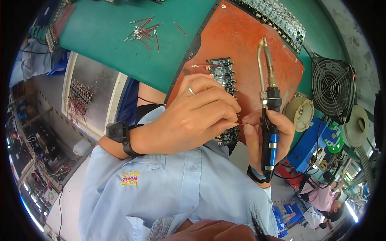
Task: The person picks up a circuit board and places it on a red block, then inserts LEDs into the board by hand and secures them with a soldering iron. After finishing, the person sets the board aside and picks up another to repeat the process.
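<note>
A: Nearest the camera, a light blue shirt [173, 184] fills the bottom of the frame. Where's the red wire [241, 124]?

B: Right of centre, a short bit showing between the fingertips of the left hand [197, 114] and right hand [252, 144], beside the black circuit boards [224, 78] on the orange mat [237, 36].

A: How would it handle?

B: Light and bendy, I'd judge, the covering a little slick, the bare ends easily kinked. I'd take hold of the covering, close to an end.

A: And the hands?

B: The left reaches in from the left, back upward, thumb and forefinger pinching the wire, other fingers bent over the boards. The right rises from lower right, gripping a soldering iron [273, 98] whose tip points to the top of the frame. Its thumb and a fingertip meet at the wire; whether they squeeze it, I can't tell.
</note>
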Motion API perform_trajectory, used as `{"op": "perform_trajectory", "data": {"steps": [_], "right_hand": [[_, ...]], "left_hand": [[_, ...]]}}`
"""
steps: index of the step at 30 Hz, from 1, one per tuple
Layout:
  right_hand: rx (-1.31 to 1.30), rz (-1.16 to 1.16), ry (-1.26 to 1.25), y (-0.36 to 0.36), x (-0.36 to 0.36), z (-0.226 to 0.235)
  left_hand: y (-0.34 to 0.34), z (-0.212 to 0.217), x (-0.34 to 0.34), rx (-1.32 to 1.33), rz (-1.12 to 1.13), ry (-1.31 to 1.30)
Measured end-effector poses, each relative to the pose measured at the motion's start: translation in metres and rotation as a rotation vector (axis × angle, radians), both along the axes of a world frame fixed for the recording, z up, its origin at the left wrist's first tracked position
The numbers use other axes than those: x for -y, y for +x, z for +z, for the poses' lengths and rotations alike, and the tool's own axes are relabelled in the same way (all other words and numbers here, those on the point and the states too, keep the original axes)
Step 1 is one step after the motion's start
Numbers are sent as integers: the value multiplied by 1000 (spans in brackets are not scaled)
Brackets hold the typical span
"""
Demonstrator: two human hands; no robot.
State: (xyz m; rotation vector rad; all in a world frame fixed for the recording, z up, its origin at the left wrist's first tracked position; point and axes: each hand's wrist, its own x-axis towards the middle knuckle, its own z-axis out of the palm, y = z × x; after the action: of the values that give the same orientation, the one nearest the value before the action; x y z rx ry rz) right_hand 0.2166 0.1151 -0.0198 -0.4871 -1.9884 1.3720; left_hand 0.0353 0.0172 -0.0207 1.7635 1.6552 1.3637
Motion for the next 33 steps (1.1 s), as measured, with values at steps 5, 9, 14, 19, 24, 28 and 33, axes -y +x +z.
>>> {"op": "perform_trajectory", "data": {"steps": [5, 9, 14, 19, 24, 28, 33], "right_hand": [[-14, -212, -73, 9, 0, 9], [-9, -294, -99, 27, -3, 9], [-75, -374, 92, 44, -9, -6], [15, -135, 193, 42, -20, 4], [76, -39, 225, 34, -22, 9], [97, 18, 252, 31, -22, 9], [122, 45, 270, 23, -23, 9]], "left_hand": [[-19, -3, 5, -103, 120, -16], [-32, -7, 1, -220, 295, -79], [-32, -8, -8, -261, 342, -93], [-31, -8, -9, -219, 346, -156], [-31, -6, -12, -192, 334, -182], [-29, -6, -12, -171, 341, -180], [-31, -6, -12, -172, 336, -185]]}}
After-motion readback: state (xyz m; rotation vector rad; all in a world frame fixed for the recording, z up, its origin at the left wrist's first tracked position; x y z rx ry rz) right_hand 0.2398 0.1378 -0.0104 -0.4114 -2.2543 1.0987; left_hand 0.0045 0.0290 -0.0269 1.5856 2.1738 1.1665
